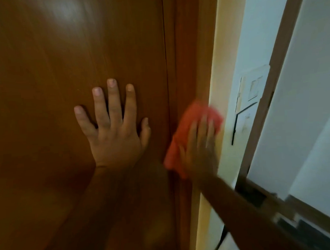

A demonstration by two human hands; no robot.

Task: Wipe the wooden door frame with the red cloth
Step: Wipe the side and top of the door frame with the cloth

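The wooden door frame [187, 57] runs top to bottom as a brown strip right of the door panel. My right hand [199, 148] presses the red cloth [190, 123] flat against the frame at mid height; hand and cloth are blurred by motion. The cloth sticks out above and to the left of my fingers. My left hand [113, 127] lies flat on the brown door [63, 72], fingers spread, holding nothing, a short way left of the cloth.
A pale yellow wall edge [227, 46] borders the frame on the right. Beyond it is a white wall with a switch plate [253, 89] and a black cable [236, 125]. A second brown-framed panel [282, 49] slants across the right side.
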